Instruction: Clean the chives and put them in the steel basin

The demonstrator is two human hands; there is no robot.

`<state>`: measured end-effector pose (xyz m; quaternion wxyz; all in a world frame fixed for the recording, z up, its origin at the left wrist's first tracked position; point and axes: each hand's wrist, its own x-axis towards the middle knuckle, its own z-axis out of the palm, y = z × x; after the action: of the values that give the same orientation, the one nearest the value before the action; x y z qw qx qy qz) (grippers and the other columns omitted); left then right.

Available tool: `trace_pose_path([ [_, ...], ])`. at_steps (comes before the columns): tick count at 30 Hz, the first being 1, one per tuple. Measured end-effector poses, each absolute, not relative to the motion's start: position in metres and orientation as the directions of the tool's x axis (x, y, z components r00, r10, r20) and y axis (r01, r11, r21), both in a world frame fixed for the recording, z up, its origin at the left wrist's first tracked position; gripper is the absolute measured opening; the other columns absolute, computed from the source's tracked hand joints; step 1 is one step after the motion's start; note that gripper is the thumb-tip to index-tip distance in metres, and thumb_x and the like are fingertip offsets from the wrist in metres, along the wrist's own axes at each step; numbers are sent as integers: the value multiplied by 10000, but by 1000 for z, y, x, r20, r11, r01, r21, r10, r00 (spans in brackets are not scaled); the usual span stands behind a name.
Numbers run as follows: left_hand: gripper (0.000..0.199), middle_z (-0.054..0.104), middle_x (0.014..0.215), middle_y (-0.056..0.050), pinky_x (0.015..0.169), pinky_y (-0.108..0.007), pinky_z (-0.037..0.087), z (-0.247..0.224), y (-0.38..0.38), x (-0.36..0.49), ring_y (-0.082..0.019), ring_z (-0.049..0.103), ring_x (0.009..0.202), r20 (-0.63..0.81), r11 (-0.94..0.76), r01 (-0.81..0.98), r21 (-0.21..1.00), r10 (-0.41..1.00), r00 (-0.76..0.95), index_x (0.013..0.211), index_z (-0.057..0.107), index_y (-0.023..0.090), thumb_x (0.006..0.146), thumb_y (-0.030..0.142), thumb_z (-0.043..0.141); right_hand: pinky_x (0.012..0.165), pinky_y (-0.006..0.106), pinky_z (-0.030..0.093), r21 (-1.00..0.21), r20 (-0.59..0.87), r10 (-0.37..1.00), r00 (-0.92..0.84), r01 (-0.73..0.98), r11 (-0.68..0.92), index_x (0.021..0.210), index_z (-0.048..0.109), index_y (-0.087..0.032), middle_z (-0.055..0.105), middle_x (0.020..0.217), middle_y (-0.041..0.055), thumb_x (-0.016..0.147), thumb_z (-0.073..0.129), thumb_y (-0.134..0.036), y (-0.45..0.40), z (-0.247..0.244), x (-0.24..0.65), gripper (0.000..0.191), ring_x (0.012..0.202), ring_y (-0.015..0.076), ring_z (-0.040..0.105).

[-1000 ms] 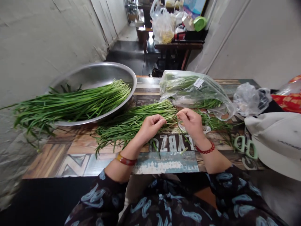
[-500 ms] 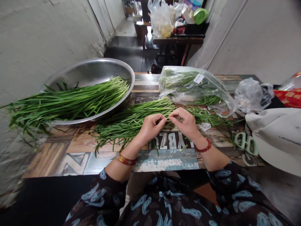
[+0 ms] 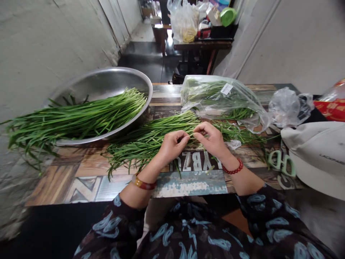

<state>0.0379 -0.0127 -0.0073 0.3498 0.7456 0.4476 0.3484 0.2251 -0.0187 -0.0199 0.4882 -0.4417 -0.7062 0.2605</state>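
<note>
My left hand [image 3: 174, 144] is closed in a pinch over the pile of garlic chives [image 3: 151, 135] on the table. Fingertip to fingertip with it, my right hand [image 3: 211, 139] pinches too. A thin pale chive end shows in the small gap between them; most of that stalk is hidden by the fingers. Left of the pile, a big steel bowl [image 3: 105, 77] leans, with a thick bundle of chives [image 3: 88, 117] hanging over its left rim. Loose trimmings [image 3: 231, 135] are scattered beyond my right hand.
A clear plastic bag [image 3: 215, 91] with more chives lies at the back of the table [image 3: 188, 183]. Right of it are a crumpled bag [image 3: 287, 106], green-handled scissors [image 3: 281, 162] and a white cap [image 3: 320, 154]. A wall stands close on the left.
The view has shifted very slightly. Both hands keep the same pinch at nearly the same place; the chives, bowl and bags stay put.
</note>
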Motion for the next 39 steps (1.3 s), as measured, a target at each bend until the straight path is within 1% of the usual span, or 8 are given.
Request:
trace_pose_path([
  [6, 247, 542, 610, 19, 613, -224, 338, -6, -14, 38, -105, 456, 613, 215, -379, 415, 827, 896, 389, 684, 612, 146, 885, 266, 533, 770, 340, 488, -730, 509, 841, -185, 425, 535, 786, 643, -237, 662, 811, 32, 898, 614, -264, -20, -19, 220, 119, 811, 186, 596],
  [13, 234, 585, 626, 11, 624, -228, 356, -9, -13, 39, -107, 483, 608, 242, -416, 441, 795, 885, 398, 710, 631, 151, 894, 256, 533, 662, 273, 441, -951, 240, 965, -103, 173, 255, 787, 654, -204, 620, 762, -3, 836, 673, -355, -16, -34, 219, 159, 699, 132, 538],
  [17, 223, 632, 663, -3, 638, -230, 378, -9, -12, 38, -117, 528, 631, 249, -418, 457, 785, 889, 384, 723, 645, 155, 891, 253, 536, 610, 249, 413, -990, 122, 992, 15, 70, 121, 787, 664, -192, 605, 711, -16, 793, 714, -471, -11, -39, 223, 283, 651, 114, 499],
  [21, 223, 630, 670, -1, 647, -231, 381, -9, -11, 38, -117, 533, 639, 259, -413, 449, 792, 894, 366, 726, 641, 156, 889, 263, 533, 594, 253, 417, -990, 134, 985, 113, 64, 127, 758, 660, -196, 590, 664, -17, 787, 701, -578, -9, -32, 231, 385, 611, 112, 489],
  [25, 234, 590, 668, 5, 643, -233, 368, -8, -11, 37, -114, 505, 648, 239, -377, 409, 831, 905, 351, 732, 617, 154, 901, 284, 521, 615, 277, 433, -962, 222, 975, -7, 163, 221, 667, 636, -204, 606, 652, 11, 911, 544, -598, -12, -19, 242, 472, 621, 131, 520],
  [31, 194, 524, 678, 19, 638, -235, 359, 1, -5, 25, -113, 450, 649, 278, -325, 379, 866, 945, 176, 771, 587, 167, 887, 322, 567, 722, 329, 452, -700, 412, 881, -232, 538, 469, 778, 689, -222, 676, 804, 42, 937, 576, -431, -10, -16, 252, 285, 759, 183, 589],
  [35, 275, 587, 717, -1, 699, -242, 397, 5, 0, 13, -134, 529, 721, 336, -346, 418, 840, 937, 100, 810, 646, 167, 949, 337, 482, 820, 376, 429, -481, 378, 832, -406, 682, 551, 863, 715, -229, 692, 885, 66, 907, 646, -348, -11, -23, 251, 144, 844, 220, 594],
  [39, 274, 639, 750, -21, 727, -255, 412, 1, 5, 8, -147, 561, 742, 391, -390, 496, 776, 914, 108, 792, 671, 161, 944, 315, 505, 819, 392, 398, -329, 346, 840, -418, 785, 526, 859, 714, -223, 692, 926, 86, 890, 675, -334, -13, -26, 250, 122, 880, 242, 572],
])
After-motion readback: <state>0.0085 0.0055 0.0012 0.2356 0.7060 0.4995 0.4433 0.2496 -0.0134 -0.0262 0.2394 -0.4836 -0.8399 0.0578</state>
